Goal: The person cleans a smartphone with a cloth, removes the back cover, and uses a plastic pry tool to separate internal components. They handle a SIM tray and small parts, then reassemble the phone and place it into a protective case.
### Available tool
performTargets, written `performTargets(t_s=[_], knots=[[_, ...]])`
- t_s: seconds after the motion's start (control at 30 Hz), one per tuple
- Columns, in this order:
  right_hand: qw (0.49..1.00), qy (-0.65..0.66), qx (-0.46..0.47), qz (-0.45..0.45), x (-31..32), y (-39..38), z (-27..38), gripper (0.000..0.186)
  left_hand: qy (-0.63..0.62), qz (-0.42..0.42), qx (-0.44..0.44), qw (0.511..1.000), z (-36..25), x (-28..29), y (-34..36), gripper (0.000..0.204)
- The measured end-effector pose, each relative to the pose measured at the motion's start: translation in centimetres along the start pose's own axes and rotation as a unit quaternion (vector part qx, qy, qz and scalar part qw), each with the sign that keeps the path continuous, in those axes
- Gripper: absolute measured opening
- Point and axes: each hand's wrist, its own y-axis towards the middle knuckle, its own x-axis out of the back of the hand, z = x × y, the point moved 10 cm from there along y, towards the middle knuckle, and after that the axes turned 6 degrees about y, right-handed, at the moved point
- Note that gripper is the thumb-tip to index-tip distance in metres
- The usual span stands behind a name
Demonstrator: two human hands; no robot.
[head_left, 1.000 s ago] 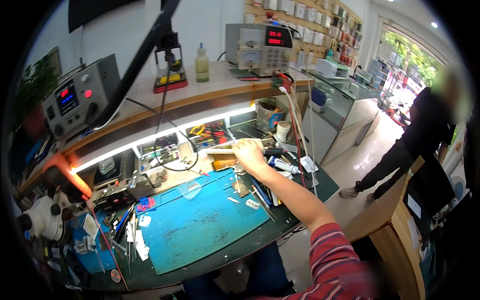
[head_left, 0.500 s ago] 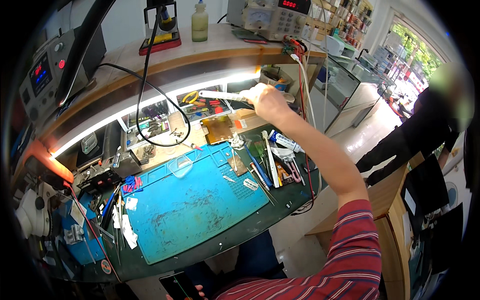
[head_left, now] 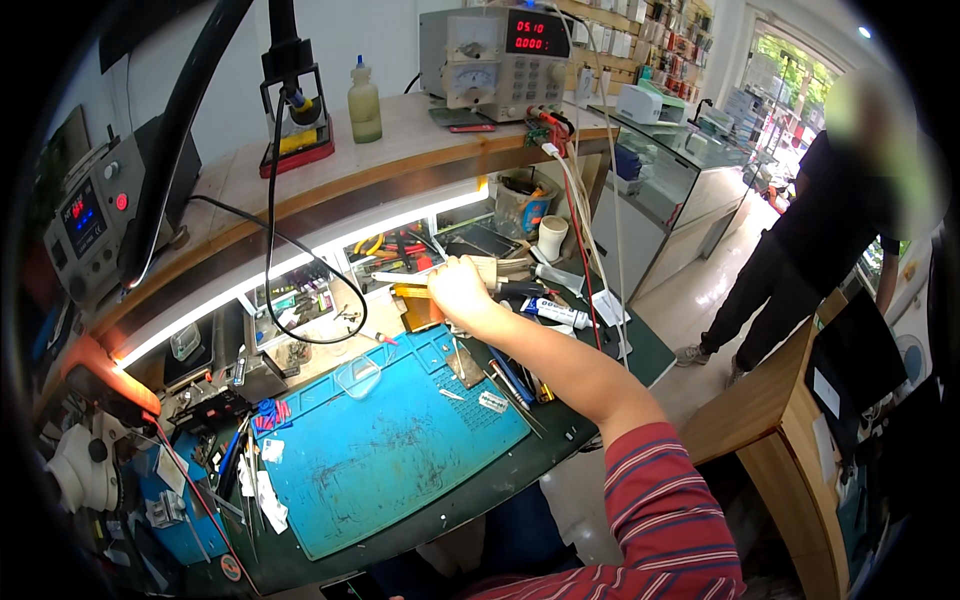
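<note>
My right hand [head_left: 460, 290] is closed around a slim white handle [head_left: 398, 278], over the back of the bench near the mat's far right corner. The handle's end pokes out to the left, and the fingers hide the rest. Behind the knuckles shows a wooden-handled brush [head_left: 497, 268]; whether the hand touches it I cannot tell. At the lower edge, a dark phone [head_left: 352, 588] is only partly in view. Just a sliver of my left hand [head_left: 397, 597] appears beside it, gripping its edge.
A scratched blue work mat [head_left: 390, 450] bears a clear plastic tray [head_left: 360, 377] and a razor blade [head_left: 492, 401]. Tweezers and tools [head_left: 240, 460] lie left. A black cable [head_left: 272, 230] hangs from the shelf [head_left: 390, 150]. Another person [head_left: 800, 250] stands at right.
My right hand has come lower and left with the white handle, nearer the bench. The forearm now covers tools seen before. The view has shifted, leaving less of the phone showing.
</note>
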Motion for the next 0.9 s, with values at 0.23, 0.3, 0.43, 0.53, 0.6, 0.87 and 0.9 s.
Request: performTargets(t_s=[0.23,0.3,0.43,0.53,0.6,0.87,0.9], knots=[[0.981,0.114,0.001,-0.155,3.5,-1.7,-2.9,0.01,0.007,0.015,-0.006,1.0,-0.3,-1.3,0.4,0.073],[0.978,0.113,-0.137,-0.106,1.6,-3.3,-10.8,0.011,0.015,0.028,0.002,0.999,-0.3,-1.9,0.7,0.073],[0.946,0.004,-0.324,0.022,0.1,-7.8,-20.9,0.014,0.018,0.032,0.008,0.999,-0.5,-2.9,0.7,0.075],[0.92,0.019,-0.38,0.096,-3.3,-9.6,-24.5,0.018,0.02,0.032,0.004,0.999,-0.4,-3.4,0.8,0.078],[0.922,0.044,-0.373,0.097,-3.6,-9.0,-24.2,0.017,0.024,0.015,0.004,1.0,-0.3,-3.5,0.5,0.081],[0.962,0.02,-0.271,0.024,-2.4,-8.7,-23.4,0.015,0.025,0.07,0.022,0.997,0.3,-2.4,1.0,0.083],[0.961,0.019,-0.275,0.018,-1.0,-8.4,-22.7,0.017,0.097,0.088,0.003,0.991,0.8,-1.3,1.4,0.09]])
